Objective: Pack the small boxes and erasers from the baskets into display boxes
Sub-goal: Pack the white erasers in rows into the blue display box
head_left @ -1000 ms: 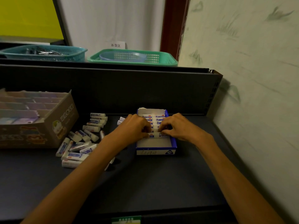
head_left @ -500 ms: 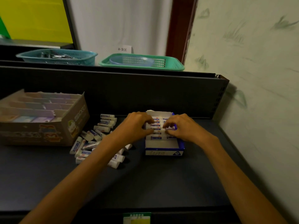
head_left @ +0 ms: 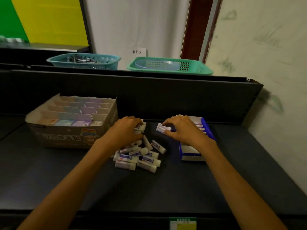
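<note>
On the dark shelf, between the two boxes: your working zone.
Left hand (head_left: 127, 131): fingers curled down onto the far end of the loose erasers (head_left: 140, 156); whether they grip one you cannot tell, since the fingertips hide the contact.
Right hand (head_left: 184, 130): thumb and fingers pinch a single held eraser (head_left: 163, 128) by its right end; its left end points out over the bare shelf, just beside the blue display box (head_left: 193, 152).
Loose erasers: a heap lying crosswise on the shelf (head_left: 66, 180), under and in front of your left hand, near the cardboard box's right front corner.
Blue display box: stands right of the heap, its rear half filled with a row of erasers, its front part showing white floor; your right wrist lies over its left wall.
Cardboard display box (head_left: 69, 128): left of the heap, its divider slots holding pastel small boxes.
Open room: you have bare shelf in front of the heap and both boxes, and a narrow gap between heap and blue box.
Edges: a dark back panel (head_left: 166, 97) closes the rear; a wall (head_left: 265, 63) closes the right side.
Upper ledge: a teal basket (head_left: 83, 61) and a green basket (head_left: 169, 65) stand behind the panel, well apart from your hands.
</note>
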Demonstrator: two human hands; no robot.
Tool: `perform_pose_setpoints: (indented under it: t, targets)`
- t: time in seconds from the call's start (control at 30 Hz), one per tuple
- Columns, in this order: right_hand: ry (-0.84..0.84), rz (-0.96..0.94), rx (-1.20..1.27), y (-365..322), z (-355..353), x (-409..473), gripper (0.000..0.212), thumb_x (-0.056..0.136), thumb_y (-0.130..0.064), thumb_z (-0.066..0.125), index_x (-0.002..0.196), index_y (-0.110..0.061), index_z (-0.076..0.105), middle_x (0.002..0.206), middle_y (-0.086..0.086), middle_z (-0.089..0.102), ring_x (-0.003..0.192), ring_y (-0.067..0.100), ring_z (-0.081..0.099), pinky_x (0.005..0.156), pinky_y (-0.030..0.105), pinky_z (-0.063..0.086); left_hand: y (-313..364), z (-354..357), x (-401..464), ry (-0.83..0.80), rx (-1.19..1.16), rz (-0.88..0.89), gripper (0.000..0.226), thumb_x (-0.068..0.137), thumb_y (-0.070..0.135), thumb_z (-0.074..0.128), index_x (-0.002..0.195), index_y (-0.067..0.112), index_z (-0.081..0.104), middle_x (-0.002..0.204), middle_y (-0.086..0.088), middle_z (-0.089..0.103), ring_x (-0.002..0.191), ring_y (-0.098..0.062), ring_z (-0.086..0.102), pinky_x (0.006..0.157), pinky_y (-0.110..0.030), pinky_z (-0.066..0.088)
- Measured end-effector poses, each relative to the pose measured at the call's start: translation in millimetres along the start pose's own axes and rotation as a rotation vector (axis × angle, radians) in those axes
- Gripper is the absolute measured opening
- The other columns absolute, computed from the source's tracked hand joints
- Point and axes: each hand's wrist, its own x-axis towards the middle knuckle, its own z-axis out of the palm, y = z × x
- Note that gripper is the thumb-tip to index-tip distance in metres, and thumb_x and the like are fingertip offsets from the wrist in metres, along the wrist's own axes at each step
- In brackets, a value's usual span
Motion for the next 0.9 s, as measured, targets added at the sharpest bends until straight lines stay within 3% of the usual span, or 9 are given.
perform_pose_setpoints:
  t: [0.27, 0.6, 0.9]
  targets:
    - [-0.007, 0.064, -0.074, -23, 13, 9, 0.038, 0.093, -0.032, 0.056, 0.130, -0.024, 0.052, 0.130, 0.002, 0.054, 0.120, 0.022, 0.045, 0.100, 0.032, 0.032, -28, 12, 10, -0.049, -0.105, 0.045, 0.038, 0.086, 0.027, 0.063, 0.123, 0.024, 0.053, 0.118, -0.001, 0.057, 0.101, -0.014, 0.058, 0.087, -0.034, 0.053]
    - [-0.057, 0.116, 0.025, -10, 22, 19, 0.041, 0.089, -0.024, 0.063, 0.128, -0.027, 0.052, 0.124, -0.001, 0.059, 0.118, 0.019, 0.049, 0.098, 0.038, 0.045, -23, 20, 24, -0.113, -0.130, 0.077, 0.031, 0.088, 0.018, 0.061, 0.119, 0.020, 0.058, 0.121, -0.001, 0.058, 0.107, -0.013, 0.056, 0.094, -0.030, 0.049]
    - [-0.086, 0.108, 0.030, -2, 27, 21, 0.045, 0.089, -0.027, 0.063, 0.132, -0.028, 0.049, 0.125, 0.001, 0.057, 0.121, 0.021, 0.044, 0.098, 0.036, 0.042, -18, 23, 35, -0.156, -0.108, 0.074, 0.033, 0.089, 0.019, 0.060, 0.122, 0.021, 0.058, 0.123, -0.001, 0.059, 0.110, -0.014, 0.056, 0.094, -0.027, 0.046]
